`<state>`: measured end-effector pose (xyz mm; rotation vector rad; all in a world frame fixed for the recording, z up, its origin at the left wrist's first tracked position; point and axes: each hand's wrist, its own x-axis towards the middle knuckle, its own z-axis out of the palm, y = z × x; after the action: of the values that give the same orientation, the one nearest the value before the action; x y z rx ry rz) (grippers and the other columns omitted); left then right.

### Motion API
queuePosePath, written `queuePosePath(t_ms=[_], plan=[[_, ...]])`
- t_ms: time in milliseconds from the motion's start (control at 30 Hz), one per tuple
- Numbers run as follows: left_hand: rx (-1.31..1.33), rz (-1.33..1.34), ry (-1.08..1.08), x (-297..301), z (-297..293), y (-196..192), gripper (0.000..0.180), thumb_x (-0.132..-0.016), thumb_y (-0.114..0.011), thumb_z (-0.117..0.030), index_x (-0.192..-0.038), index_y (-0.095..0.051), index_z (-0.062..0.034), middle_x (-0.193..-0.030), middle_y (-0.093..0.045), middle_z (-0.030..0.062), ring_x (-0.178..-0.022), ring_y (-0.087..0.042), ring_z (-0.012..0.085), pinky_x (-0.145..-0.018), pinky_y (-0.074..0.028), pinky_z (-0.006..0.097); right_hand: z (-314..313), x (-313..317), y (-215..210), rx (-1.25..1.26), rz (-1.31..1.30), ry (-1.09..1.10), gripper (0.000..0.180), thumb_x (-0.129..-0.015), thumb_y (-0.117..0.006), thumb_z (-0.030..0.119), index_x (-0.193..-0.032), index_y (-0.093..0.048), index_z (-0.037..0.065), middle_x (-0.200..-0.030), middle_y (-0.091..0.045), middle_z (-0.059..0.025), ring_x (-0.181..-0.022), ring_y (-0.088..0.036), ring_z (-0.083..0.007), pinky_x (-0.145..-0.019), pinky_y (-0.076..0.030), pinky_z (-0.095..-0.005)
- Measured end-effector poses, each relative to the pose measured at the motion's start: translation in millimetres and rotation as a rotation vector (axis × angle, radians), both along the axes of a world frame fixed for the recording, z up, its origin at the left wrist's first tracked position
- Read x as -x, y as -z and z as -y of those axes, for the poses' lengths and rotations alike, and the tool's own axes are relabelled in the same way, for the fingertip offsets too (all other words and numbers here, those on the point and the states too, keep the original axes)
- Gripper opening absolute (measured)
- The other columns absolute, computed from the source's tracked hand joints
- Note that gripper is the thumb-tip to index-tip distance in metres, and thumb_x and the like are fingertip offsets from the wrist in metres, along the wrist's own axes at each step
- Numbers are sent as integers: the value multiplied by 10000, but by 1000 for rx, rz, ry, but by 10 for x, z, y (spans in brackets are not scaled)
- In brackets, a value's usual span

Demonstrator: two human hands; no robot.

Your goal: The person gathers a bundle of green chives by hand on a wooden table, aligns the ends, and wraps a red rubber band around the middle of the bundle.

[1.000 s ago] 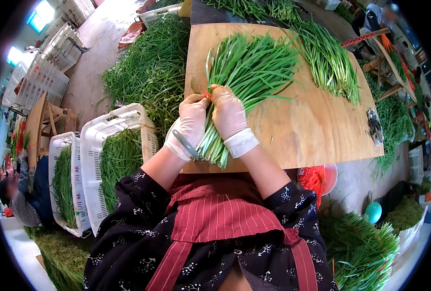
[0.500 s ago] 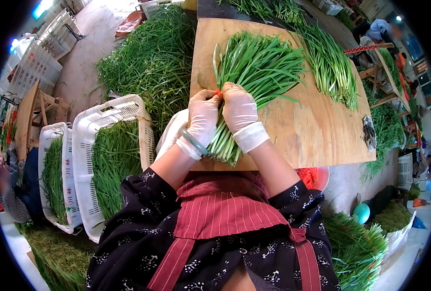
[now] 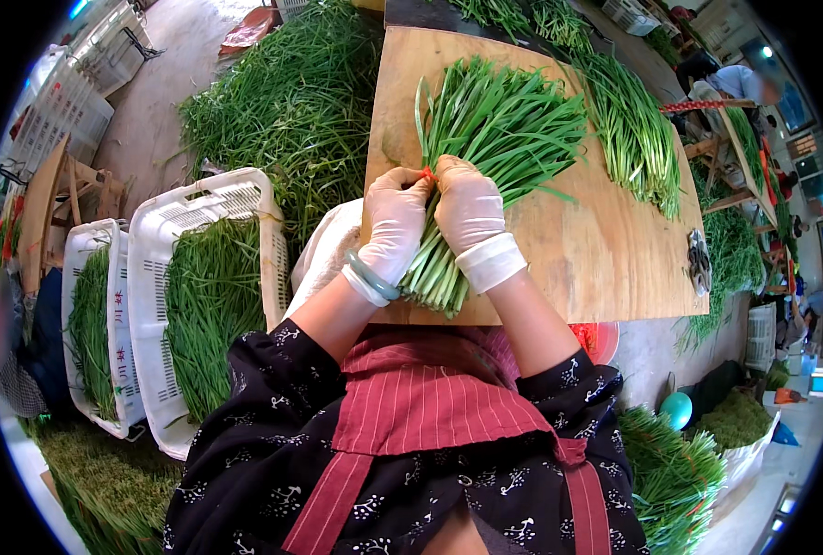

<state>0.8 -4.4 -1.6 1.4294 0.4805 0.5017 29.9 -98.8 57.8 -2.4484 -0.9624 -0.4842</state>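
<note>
A thick bundle of green chives (image 3: 504,125) lies on the wooden board (image 3: 596,268), leaf tips pointing away and pale stem ends toward me. A red tie (image 3: 428,174) crosses it around the middle. My left hand (image 3: 398,215), in a white glove with a bangle at the wrist, pinches the tie from the left side. On the other side my right hand (image 3: 470,203), gloved too, rests on the bundle with its fingers closed beside the tie. The right fingertips cover part of the tie, so whether it is knotted cannot be seen.
Loose chives (image 3: 629,139) lie along the board's far right, with scissors (image 3: 699,264) at its right edge. White crates (image 3: 143,370) of chives stand left, below a large heap of greens (image 3: 282,102). A tub of red ties (image 3: 592,340) sits under the board's near edge.
Both hands remain at the tie, and the right fingers have shifted slightly around it. My view has turned a little, so the surroundings sit slightly differently.
</note>
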Motion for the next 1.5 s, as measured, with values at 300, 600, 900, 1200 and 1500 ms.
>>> queuePosePath(t_ms=[300, 600, 900, 1200, 1500], plan=[[-39, -39, -38, -1, 60, 7, 128, -742, -688, -111, -775, -680, 13, -707, -652, 150, -645, -617, 206, -637, -471, 314, -19, 24, -2, 46, -18, 13, 87, -743, -527, 61, -774, -602, 30, -811, -628, -152, -794, -622, -301, -810, -477, -363], [-68, -52, -38, 27, 63, -79, 125, -727, -698, -111, -778, -685, 2, -724, -651, 155, -683, -634, 240, -655, -483, 322, -31, 35, -8, 38, 27, 28, 40, -721, -549, 32, -759, -563, 31, -767, -608, -156, -764, -608, -329, -703, -484, -392], [-531, 19, -74, 140, 87, -276, 86, -732, -680, -76, -771, -652, -4, -810, -626, 135, -767, -618, 260, -704, -484, 337, 37, 22, 33, -82, 1, -10, 226, -738, -581, -9, -962, -611, -5, -915, -630, -195, -861, -617, -326, -742, -505, -365], [-463, 92, 35, 215, 77, -223, 132, -777, -639, -1, -908, -661, -8, -820, -645, 122, -782, -619, 212, -742, -480, 286, 139, -3, 207, -286, -130, -52, 251, -769, -611, -25, -1018, -615, 2, -924, -645, -161, -876, -631, -273, -846, -466, -325], [296, -123, 351, 131, -118, -473, 154, -844, -632, -113, -901, -656, 28, -825, -648, 46, -710, -570, 81, -651, -461, 215, 116, -15, 247, -272, -81, 24, 246, -766, -576, -35, -1002, -621, 17, -954, -638, -168, -907, -620, -300, -946, -411, -374]])
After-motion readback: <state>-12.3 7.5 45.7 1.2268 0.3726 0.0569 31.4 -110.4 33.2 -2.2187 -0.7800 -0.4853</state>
